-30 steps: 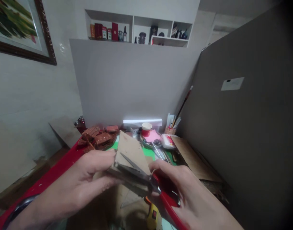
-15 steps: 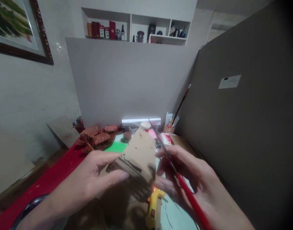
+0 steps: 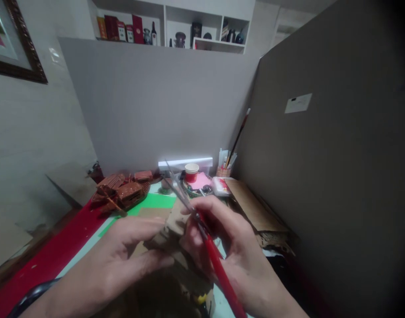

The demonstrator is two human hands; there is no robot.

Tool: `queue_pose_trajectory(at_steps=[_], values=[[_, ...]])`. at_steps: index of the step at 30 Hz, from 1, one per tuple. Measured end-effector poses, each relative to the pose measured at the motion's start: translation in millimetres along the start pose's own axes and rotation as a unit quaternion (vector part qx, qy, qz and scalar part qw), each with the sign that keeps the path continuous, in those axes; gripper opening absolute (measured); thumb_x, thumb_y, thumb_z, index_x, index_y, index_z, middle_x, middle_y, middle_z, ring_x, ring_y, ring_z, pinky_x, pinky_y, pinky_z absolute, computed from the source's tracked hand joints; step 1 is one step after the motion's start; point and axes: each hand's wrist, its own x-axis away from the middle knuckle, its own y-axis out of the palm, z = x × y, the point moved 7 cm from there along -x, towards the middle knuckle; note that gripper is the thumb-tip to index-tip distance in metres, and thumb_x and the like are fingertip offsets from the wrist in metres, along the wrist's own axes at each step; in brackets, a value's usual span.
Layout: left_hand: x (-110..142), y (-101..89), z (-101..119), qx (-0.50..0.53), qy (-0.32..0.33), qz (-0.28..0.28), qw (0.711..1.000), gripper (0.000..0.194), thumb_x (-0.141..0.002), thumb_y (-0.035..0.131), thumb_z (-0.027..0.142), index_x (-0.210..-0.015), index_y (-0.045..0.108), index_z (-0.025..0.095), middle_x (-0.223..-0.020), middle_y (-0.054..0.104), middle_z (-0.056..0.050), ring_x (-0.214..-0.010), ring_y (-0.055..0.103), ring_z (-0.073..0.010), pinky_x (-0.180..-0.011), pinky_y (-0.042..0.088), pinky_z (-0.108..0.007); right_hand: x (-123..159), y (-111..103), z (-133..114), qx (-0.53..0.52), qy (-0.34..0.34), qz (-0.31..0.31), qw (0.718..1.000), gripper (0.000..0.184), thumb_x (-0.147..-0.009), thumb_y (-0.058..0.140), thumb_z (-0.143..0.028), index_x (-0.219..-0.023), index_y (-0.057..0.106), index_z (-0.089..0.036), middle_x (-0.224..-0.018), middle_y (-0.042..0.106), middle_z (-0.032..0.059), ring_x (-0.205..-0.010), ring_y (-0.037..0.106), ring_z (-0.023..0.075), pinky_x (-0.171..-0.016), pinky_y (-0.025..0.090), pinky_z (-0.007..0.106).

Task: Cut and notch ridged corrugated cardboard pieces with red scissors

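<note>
My left hand pinches a small folded cardboard piece between thumb and fingers. Red-handled scissors lie in my right hand, their metal blades pointing up and away, slightly apart. The right fingertips are against the cardboard's right side; whether they grip it too is hidden. Below the piece, a bit of a yellow hot glue gun shows, mostly covered by cardboard and shadow.
Brown model boats stand at the left by green paper. Behind are a red-and-white cup, pink paper and a pen holder. Cardboard sheets lie right, beside a grey panel.
The cardboard piece has tilted, so less of its broad face shows. My right hand and the scissors have moved left, closer to my left hand. The view has shifted rightward.
</note>
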Motion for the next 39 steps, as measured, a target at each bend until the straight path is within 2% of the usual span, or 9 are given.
queue_pose_trajectory(at_steps=[3,8,11,17,20,25,33,36,39], values=[[-2,1.5,1,-0.007,0.012,-0.004,1.0,0.023,-0.096,0.066,0.027,-0.109,0.08,0.041,-0.094,0.078,0.008,-0.087,0.07,-0.0124,-0.077,0.051,-0.015,1,0,0,0.004,-0.005,0.015,1.0,0.03,-0.078,0.069,0.0,-0.097,0.061,-0.021,-0.074,0.054,-0.0083,-0.059,0.046,0.0058,-0.054,0.041,0.017],[0,2.7,-6,0.006,0.006,-0.01,1.0,0.025,-0.094,0.068,0.033,-0.115,0.078,0.043,-0.087,0.078,0.008,-0.075,0.067,-0.0121,-0.064,0.051,-0.016,1,-1,-3,0.073,-0.023,0.019,0.997,0.034,-0.074,0.062,0.0,-0.101,0.057,-0.02,-0.076,0.056,-0.0066,-0.064,0.052,0.0083,-0.061,0.046,0.021],[5,-0.6,-9,-0.006,-0.014,-0.003,1.0,0.026,-0.092,0.07,0.029,-0.111,0.08,0.042,-0.088,0.079,0.008,-0.077,0.069,-0.0133,-0.068,0.051,-0.017,-1,0,-2,0.036,0.014,0.015,0.999,0.032,-0.074,0.064,-0.002,-0.097,0.054,-0.021,-0.076,0.058,-0.0059,-0.063,0.051,0.0083,-0.059,0.045,0.02],[3,-1.2,-10,0.041,-0.045,-0.008,0.998,0.02,-0.087,0.066,0.016,-0.085,0.081,0.029,-0.078,0.076,0.008,-0.071,0.067,-0.0127,-0.068,0.049,-0.018,-1,3,-3,0.002,0.07,0.008,0.997,0.029,-0.074,0.065,-0.007,-0.095,0.052,-0.022,-0.076,0.057,-0.0059,-0.06,0.05,0.0078,-0.057,0.045,0.02],[0,1.4,-10,0.05,-0.036,-0.026,0.998,0.019,-0.086,0.065,0.014,-0.085,0.079,0.027,-0.08,0.074,0.009,-0.074,0.065,-0.0116,-0.068,0.048,-0.016,1,1,-3,-0.009,0.08,0.005,0.997,0.03,-0.073,0.067,-0.009,-0.096,0.052,-0.022,-0.076,0.057,-0.0058,-0.06,0.05,0.0081,-0.056,0.045,0.021],[2,2.6,-10,0.07,-0.072,-0.043,0.994,0.017,-0.086,0.065,0.017,-0.084,0.079,0.027,-0.081,0.073,0.008,-0.076,0.063,-0.0139,-0.07,0.048,-0.018,0,-8,-3,-0.007,0.06,0.005,0.998,0.026,-0.077,0.068,-0.008,-0.095,0.054,-0.02,-0.073,0.054,-0.0074,-0.058,0.047,0.0062,-0.055,0.044,0.018],[2,-0.2,-11,0.074,-0.081,0.004,0.994,0.019,-0.083,0.069,0.015,-0.082,0.082,0.028,-0.081,0.077,0.007,-0.077,0.066,-0.0149,-0.069,0.051,-0.017,1,-24,-7,0.032,0.018,0.066,0.997,0.029,-0.079,0.07,-0.005,-0.1,0.058,-0.021,-0.08,0.062,-0.0044,-0.063,0.056,0.0065,-0.057,0.048,0.016],[2,1.4,-14,0.08,-0.087,-0.009,0.993,0.021,-0.083,0.07,0.016,-0.086,0.084,0.031,-0.082,0.079,0.006,-0.079,0.07,-0.0176,-0.074,0.054,-0.021,1,-24,-10,0.035,0.017,0.082,0.996,0.032,-0.076,0.069,-0.002,-0.098,0.058,-0.021,-0.078,0.062,-0.0046,-0.065,0.058,0.0075,-0.054,0.048,0.016],[1,1.5,-10,0.073,-0.063,-0.032,0.995,0.019,-0.087,0.069,0.019,-0.089,0.085,0.029,-0.08,0.078,0.003,-0.078,0.071,-0.019,-0.073,0.055,-0.022,1,-37,-17,0.085,-0.012,0.131,0.988,0.027,-0.077,0.072,-0.008,-0.098,0.06,-0.021,-0.079,0.064,-0.0034,-0.065,0.062,0.0094,-0.054,0.051,0.017]])
